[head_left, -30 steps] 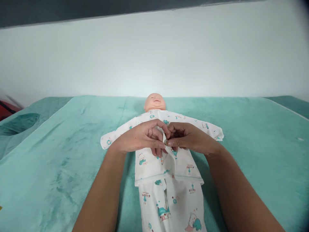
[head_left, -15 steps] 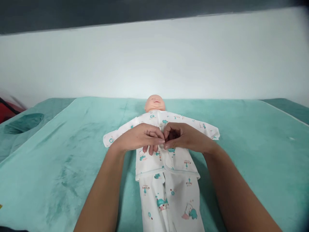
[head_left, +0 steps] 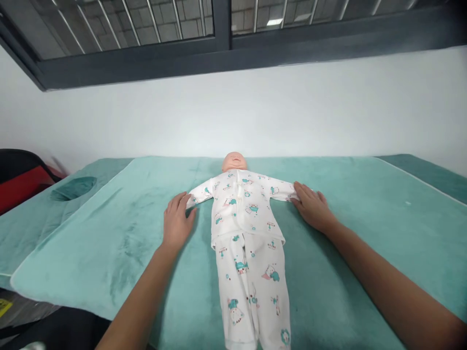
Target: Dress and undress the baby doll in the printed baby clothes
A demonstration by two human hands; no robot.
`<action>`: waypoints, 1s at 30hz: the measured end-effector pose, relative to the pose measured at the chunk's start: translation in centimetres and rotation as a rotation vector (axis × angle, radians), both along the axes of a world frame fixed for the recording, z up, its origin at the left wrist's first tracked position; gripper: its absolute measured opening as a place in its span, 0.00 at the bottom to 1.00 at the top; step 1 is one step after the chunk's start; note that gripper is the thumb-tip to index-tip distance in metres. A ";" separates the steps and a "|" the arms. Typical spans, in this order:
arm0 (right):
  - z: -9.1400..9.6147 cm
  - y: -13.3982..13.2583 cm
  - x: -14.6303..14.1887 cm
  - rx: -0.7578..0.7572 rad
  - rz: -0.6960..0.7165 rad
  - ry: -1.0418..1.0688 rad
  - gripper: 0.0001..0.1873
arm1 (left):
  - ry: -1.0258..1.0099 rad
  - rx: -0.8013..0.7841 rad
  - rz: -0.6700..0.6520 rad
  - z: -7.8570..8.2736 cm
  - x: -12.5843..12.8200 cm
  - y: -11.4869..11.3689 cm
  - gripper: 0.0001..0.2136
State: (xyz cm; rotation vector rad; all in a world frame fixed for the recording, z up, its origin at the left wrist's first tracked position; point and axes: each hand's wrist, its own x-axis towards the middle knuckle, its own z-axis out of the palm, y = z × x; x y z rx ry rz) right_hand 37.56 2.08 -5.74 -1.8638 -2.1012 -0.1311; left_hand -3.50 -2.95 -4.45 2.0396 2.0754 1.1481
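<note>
A baby doll (head_left: 234,162) lies on its back on a teal blanket (head_left: 109,228), head away from me. It wears a white printed top (head_left: 242,204) and matching white trousers (head_left: 251,287). My left hand (head_left: 177,221) lies flat on the blanket with fingers stretched out, its fingertips at the end of the doll's left-side sleeve. My right hand (head_left: 310,206) also lies flat and open, fingertips touching the end of the other sleeve. Neither hand holds anything.
The blanket covers a padded teal table with a round face hole (head_left: 75,187) at the left. A red and black object (head_left: 18,177) stands beyond the left edge. A white wall and a dark-framed window (head_left: 219,34) are behind.
Both hands left the doll's chest, where they were pinched together on the top's front, and moved apart to the sleeve ends, now flat and open. The camera has tilted up and back.
</note>
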 end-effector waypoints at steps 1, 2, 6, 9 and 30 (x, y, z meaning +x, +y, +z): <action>0.1 0.1 0.8 -0.006 -0.022 -0.007 0.27 | 0.049 -0.059 0.033 -0.3 -0.6 0.2 0.22; 0.2 0.1 1.4 -0.002 -0.039 -0.005 0.27 | 0.071 -0.121 0.066 -0.6 -1.1 0.5 0.23; 0.7 -1.0 1.0 0.152 -0.063 0.083 0.25 | 0.099 -0.235 0.166 -0.7 -1.3 1.0 0.21; 0.9 -3.9 -1.7 0.220 0.076 0.256 0.24 | 0.088 -0.193 0.264 -0.4 -0.9 0.7 0.21; -3.2 -25.2 -11.0 0.081 0.343 0.668 0.21 | -0.418 -0.163 -0.210 -6.9 14.0 -22.9 0.27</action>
